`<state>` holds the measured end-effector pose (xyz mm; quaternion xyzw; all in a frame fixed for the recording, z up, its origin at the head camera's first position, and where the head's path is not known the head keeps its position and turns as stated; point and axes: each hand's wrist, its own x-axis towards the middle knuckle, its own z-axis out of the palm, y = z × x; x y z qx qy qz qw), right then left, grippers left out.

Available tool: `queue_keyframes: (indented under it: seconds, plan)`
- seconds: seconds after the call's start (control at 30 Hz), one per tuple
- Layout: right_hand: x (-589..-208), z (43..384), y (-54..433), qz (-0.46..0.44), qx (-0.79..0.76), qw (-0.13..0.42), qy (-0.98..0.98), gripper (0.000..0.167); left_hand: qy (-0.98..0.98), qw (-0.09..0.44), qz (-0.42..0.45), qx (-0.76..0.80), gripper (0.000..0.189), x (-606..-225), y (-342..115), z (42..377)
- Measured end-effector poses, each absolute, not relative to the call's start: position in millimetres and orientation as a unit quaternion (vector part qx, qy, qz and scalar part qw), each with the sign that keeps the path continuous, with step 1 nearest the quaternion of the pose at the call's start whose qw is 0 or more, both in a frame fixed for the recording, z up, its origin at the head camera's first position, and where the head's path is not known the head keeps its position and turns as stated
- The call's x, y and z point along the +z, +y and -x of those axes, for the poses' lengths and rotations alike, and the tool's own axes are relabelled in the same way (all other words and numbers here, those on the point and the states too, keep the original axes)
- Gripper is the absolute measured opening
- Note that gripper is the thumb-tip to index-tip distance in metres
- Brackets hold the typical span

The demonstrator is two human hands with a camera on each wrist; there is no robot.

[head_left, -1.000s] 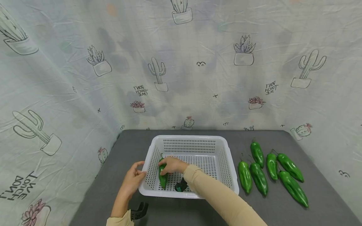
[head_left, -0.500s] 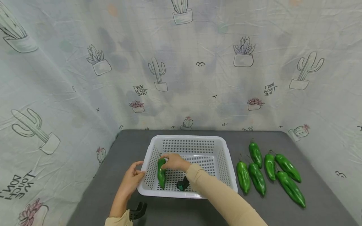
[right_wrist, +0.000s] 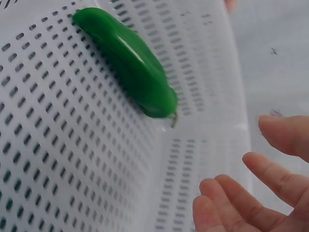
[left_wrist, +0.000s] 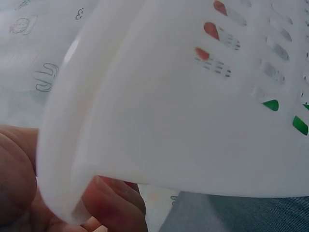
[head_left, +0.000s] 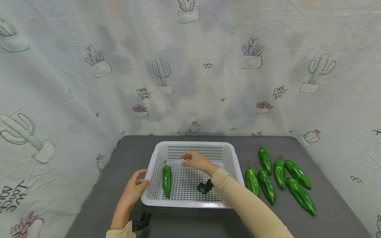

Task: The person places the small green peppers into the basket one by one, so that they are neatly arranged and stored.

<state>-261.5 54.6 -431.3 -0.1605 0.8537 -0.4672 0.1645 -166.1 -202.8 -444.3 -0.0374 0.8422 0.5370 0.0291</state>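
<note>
A white perforated plastic basket [head_left: 184,203] stands on the grey table. Its left rim is pinched by my left hand [head_left: 131,190]; the left wrist view shows the rim [left_wrist: 63,130] between the thumb and fingers. One green chili pepper [head_left: 167,181] lies lengthwise along the basket's left side, stem to the back. My right hand [head_left: 197,161] hovers over the basket, apart from that pepper and holding nothing. The right wrist view shows its fingertips [right_wrist: 207,208] spread, with the pepper [right_wrist: 130,63] beyond them by the basket wall.
To the right of the basket, several more green chili peppers [head_left: 266,186] lie on the grey table [head_left: 190,223]. A white cloth [head_left: 208,82] printed with cacti hangs behind and at the sides. Each wrist carries a black camera mount [head_left: 141,222].
My right hand has let go of the pepper and moved up and to the right. The pepper stays in the basket's left side. My left hand keeps its hold on the rim.
</note>
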Motion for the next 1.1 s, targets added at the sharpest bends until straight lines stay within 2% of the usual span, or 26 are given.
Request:
queue_keyframes:
  seconds: [0.27,0.57,0.73,1.1]
  plan:
    - [-412.9,259.6,84.7,0.154,-0.501,0.106,0.845,0.036,0.838,0.023,0.040,0.543,0.048,-446.7,-207.6,166.4]
    - [-394.4,246.3,148.2,0.154,-0.539,0.053,0.826,0.044,0.835,0.025,0.040,0.548,0.047,-449.1,-208.6,165.7]
    - [-395.0,233.6,187.4,0.137,-0.524,-0.001,0.841,0.044,0.833,0.030,0.043,0.551,0.047,-450.3,-209.8,164.4]
    - [-411.7,194.9,274.5,0.056,-0.451,-0.050,0.889,0.048,0.829,0.032,0.037,0.557,0.047,-451.3,-213.0,167.7]
